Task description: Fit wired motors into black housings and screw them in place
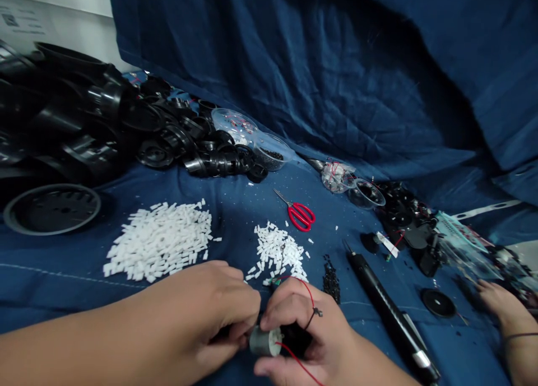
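Observation:
Low in the middle, a small grey cylindrical motor [261, 341] with a pale end cap and a red wire [296, 359] sits between thumb and fingers of my right hand [323, 333]. A second red wire loops over that hand's knuckles, with a small black piece [318, 312] on it and a green circuit board [275, 282] by the fingertips. My left hand [222, 307] is closed against the motor's left side; whatever its fingertips pinch is hidden. Just beyond the hands lie a small heap of white plastic pieces [279, 249] and a larger white heap [162, 240].
Red-handled scissors [300, 215] lie behind the small heap. To the right are tiny black parts [331, 279] and a black electric screwdriver [390, 313]. Black plastic housings [84, 111] pile up at left. Another person's hand [502, 305] reaches in at right, near a black disc [438, 302].

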Action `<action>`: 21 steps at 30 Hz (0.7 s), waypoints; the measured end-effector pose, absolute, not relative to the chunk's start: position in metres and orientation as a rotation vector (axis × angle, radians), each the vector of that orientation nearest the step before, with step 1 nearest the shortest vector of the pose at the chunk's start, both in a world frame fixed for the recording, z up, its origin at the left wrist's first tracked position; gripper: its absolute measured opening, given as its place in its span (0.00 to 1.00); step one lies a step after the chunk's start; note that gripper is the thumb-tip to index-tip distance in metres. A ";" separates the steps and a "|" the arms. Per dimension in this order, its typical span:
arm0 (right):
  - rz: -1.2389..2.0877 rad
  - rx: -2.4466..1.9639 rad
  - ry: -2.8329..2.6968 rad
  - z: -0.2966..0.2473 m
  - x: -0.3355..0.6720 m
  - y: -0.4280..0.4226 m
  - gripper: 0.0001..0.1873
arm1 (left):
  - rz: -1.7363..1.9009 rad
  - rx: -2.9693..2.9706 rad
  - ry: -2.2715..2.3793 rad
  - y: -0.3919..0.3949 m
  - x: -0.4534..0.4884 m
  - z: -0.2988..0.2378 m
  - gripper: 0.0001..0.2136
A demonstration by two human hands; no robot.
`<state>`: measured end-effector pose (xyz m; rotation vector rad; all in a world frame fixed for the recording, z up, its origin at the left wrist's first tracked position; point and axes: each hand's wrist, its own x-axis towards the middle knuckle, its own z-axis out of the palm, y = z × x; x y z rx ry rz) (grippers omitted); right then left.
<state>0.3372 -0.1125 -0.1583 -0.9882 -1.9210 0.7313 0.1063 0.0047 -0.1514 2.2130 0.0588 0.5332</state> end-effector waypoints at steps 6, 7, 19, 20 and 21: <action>0.708 -0.965 -1.949 -0.153 0.334 -0.109 0.30 | 0.525 2.262 0.089 0.002 0.103 -0.154 0.17; 0.717 -0.952 -1.963 -0.152 0.333 -0.109 0.29 | 0.530 2.261 0.084 0.002 0.103 -0.155 0.16; 0.622 -1.090 -2.003 -0.158 0.325 -0.109 0.20 | 0.474 2.258 0.054 0.006 0.104 -0.153 0.16; 0.606 -1.075 -1.992 -0.159 0.323 -0.108 0.21 | 0.477 2.259 0.050 0.006 0.104 -0.153 0.16; 0.589 -1.064 -1.977 -0.160 0.322 -0.108 0.21 | 0.484 2.259 0.049 0.006 0.104 -0.153 0.16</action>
